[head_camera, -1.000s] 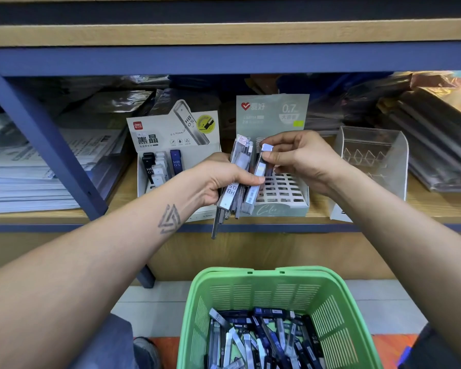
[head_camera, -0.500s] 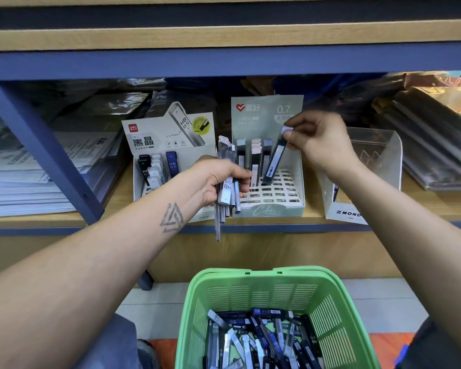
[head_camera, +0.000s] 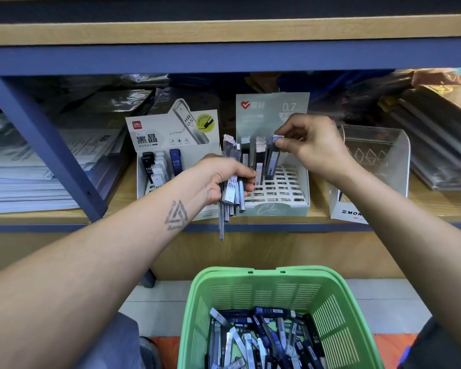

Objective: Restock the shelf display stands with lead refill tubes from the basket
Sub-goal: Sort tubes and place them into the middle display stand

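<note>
Both our hands grasp: left hand [head_camera: 218,179] clutches a bundle of slim grey lead refill tubes [head_camera: 230,182]; at two o'clock, right hand [head_camera: 310,145] pinches one dark tube [head_camera: 273,162] in the pale green cardboard display stand [head_camera: 277,206].

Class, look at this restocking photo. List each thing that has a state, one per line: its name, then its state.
Left hand: grips a bundle of lead refill tubes.
Right hand: pinches one dark tube's white cap, tube standing in a slot.
Pale green 0.7 display stand: mostly unfilled.
White HB 0.5 display stand: partly filled.
Green plastic basket: holds many tubes.
Clear acrylic stand: contents unclear.
</note>
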Demonstrator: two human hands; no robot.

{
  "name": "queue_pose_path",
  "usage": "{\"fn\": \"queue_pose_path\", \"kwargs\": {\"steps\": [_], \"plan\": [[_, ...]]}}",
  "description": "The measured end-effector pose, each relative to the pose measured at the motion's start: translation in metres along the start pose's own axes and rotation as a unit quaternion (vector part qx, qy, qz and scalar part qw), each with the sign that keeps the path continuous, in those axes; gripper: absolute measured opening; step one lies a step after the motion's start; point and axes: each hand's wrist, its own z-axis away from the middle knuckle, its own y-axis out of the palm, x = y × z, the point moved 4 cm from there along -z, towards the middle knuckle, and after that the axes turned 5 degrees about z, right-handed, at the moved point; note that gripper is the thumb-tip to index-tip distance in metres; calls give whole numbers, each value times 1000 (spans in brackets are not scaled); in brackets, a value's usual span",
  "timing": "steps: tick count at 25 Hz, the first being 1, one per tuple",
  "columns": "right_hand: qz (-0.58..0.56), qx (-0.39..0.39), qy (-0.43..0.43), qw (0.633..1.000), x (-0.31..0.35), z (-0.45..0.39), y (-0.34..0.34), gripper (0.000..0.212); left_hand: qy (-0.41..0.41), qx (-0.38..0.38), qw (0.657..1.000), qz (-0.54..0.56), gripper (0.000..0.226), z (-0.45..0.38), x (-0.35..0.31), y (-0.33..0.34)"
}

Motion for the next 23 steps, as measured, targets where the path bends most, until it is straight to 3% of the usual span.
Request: {"fn": "queue_pose_path", "kwargs": {"steps": [4,8,16,23], "plan": [[9,8,-4,1000,-3,0,4,10,-3,7,1000,2,9,0,0,1],[134,-15,-51,990,-1,5,12,18,-4,13,1000,1,10,-1,1,0],[236,-18,-59,970,7,7,14,24,-6,51,999,0,13,-2,1,0],[178,-2,-15,984,-6,7,17,14,-4,52,999,4,8,1,2,0]]}}
